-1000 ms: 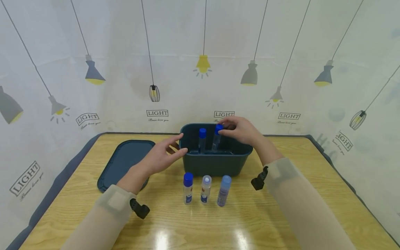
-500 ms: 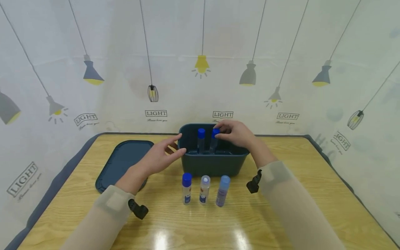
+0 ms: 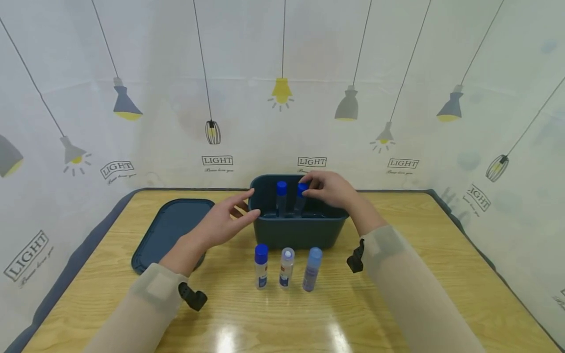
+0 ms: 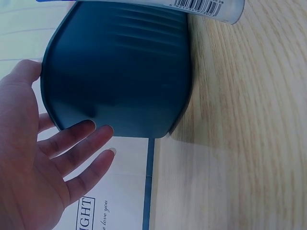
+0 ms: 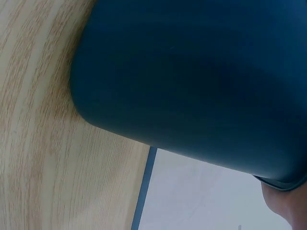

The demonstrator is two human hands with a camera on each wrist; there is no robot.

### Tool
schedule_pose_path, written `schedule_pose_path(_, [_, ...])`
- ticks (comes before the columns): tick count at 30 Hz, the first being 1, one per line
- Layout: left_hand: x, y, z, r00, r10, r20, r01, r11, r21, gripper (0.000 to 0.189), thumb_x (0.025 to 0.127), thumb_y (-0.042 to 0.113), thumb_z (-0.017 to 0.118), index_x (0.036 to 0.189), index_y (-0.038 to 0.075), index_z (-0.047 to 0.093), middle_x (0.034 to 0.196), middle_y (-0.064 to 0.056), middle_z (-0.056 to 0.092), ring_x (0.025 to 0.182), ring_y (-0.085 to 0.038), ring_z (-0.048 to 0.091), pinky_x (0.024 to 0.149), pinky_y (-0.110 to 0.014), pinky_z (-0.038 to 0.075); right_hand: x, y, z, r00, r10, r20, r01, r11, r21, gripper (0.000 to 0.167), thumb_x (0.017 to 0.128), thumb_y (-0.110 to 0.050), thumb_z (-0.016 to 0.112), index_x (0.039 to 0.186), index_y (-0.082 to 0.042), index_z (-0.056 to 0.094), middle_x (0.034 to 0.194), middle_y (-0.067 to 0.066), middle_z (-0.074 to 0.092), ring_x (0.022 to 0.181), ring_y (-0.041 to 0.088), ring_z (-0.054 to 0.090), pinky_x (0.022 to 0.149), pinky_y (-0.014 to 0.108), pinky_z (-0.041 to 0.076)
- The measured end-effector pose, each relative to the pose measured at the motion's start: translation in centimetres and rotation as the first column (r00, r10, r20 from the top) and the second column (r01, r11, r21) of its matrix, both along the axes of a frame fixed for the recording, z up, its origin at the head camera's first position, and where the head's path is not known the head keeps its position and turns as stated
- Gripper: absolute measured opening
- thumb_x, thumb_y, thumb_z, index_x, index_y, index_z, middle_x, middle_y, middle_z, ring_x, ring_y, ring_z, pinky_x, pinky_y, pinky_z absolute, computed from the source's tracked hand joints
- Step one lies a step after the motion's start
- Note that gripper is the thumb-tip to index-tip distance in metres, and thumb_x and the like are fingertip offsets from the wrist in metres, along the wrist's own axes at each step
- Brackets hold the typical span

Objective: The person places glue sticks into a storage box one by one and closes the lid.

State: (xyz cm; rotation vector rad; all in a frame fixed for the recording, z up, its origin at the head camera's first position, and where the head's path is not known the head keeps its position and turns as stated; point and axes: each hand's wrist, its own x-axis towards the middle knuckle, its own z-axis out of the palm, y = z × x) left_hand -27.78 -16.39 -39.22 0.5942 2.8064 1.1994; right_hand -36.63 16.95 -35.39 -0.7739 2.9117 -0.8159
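Observation:
A dark teal plastic bin [image 3: 300,234] stands on the table near the back edge. My right hand [image 3: 333,190] reaches over it and pinches the blue cap of a clear glue bottle [image 3: 299,202], which stands nearly upright inside, leaning slightly. To its left another blue-capped glue bottle [image 3: 281,198] stands in the bin. My left hand [image 3: 222,219] rests at the bin's left end, thumb and a fingertip at the rim, the other fingers loosely spread in the left wrist view. The right wrist view shows the bin's outer wall [image 5: 192,86]; only part of a finger shows, at its edge.
In front of the bin stand a blue-capped bottle [image 3: 261,267], a clear-topped bottle [image 3: 286,268] and a light-blue-capped bottle [image 3: 312,269]. A flat teal lid [image 3: 174,230] lies left, partly under my left forearm. A patterned cloth wall [image 3: 247,98] closes off the back.
My right hand has lowered its glue bottle deeper into the bin and brought it closer to the other one. The left hand keeps its place at the rim. The head view has shifted slightly.

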Motion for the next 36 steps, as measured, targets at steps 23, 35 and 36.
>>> schedule_pose_path(23, [-0.10, 0.02, -0.04, 1.000, -0.009, -0.006, 0.009, 1.000, 0.012, 0.076, 0.109, 0.056, 0.063, 0.173, 0.022, 0.039, 0.140, -0.012, 0.067, 0.120, -0.031, 0.068, 0.096, -0.051, 0.061, 0.05, -0.26, 0.11, 1.000, -0.012, 0.021, 0.011, 0.998, 0.064, 0.045, 0.110, -0.031, 0.071, 0.154, -0.024, 0.066, 0.120, 0.006, 0.077, 0.109, 0.026, 0.072, 0.097, 0.050, 0.058])
schedule_pose_path(35, [-0.04, 0.05, -0.01, 1.000, 0.000, -0.004, 0.000, 1.000, 0.013, 0.077, 0.108, 0.057, 0.064, 0.172, 0.022, 0.040, 0.139, -0.012, 0.067, 0.120, -0.031, 0.068, 0.097, -0.051, 0.061, 0.14, -0.26, 0.11, 1.000, -0.009, 0.018, 0.007, 0.995, 0.097, 0.055, 0.110, -0.033, 0.070, 0.163, -0.028, 0.056, 0.125, 0.008, 0.078, 0.108, 0.026, 0.073, 0.097, 0.050, 0.059])
schedule_pose_path(36, [-0.05, 0.06, -0.03, 1.000, -0.002, -0.005, 0.002, 1.000, 0.012, 0.076, 0.109, 0.057, 0.064, 0.172, 0.022, 0.040, 0.139, -0.013, 0.067, 0.120, -0.031, 0.068, 0.096, -0.051, 0.061, 0.11, -0.24, 0.08, 1.000, -0.009, 0.017, 0.007, 0.995, 0.095, 0.055, 0.110, -0.033, 0.070, 0.163, -0.028, 0.056, 0.125, 0.008, 0.078, 0.109, 0.026, 0.073, 0.097, 0.050, 0.059])
